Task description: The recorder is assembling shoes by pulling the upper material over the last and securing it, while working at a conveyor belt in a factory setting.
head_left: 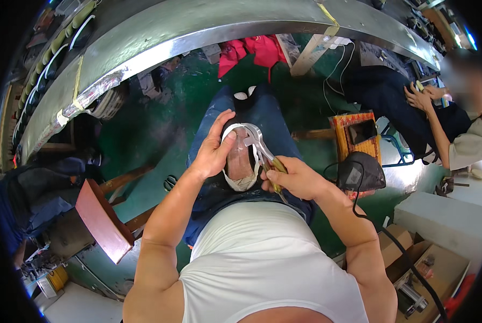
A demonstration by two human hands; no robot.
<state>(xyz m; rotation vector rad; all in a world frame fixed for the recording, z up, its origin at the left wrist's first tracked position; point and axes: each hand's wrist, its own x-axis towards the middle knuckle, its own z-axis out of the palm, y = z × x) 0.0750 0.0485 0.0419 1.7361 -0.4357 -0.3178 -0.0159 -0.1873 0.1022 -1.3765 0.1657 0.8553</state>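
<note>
A shoe upper on a last [240,164] rests over my lap, bottom side up. Its brown insole shows, ringed by a pale folded edge. My left hand [215,151] grips its far left side, with the thumb on the rim and the fingers along the outside. Closed around the handles of lasting pincers [257,139] is my right hand [295,176], at the shoe's right side. The metal head of the pincers reaches over the insole near the right rim. Whether its jaws pinch the edge material is too small to tell.
A long metal-edged bench [198,33] curves across the far side. Scissors [170,183] lie left of my legs, near a reddish wooden stool [103,220]. At right, a black bag-like item [362,173] sits by an orange woven seat [367,148]; beyond it, a co-worker [440,116] sits.
</note>
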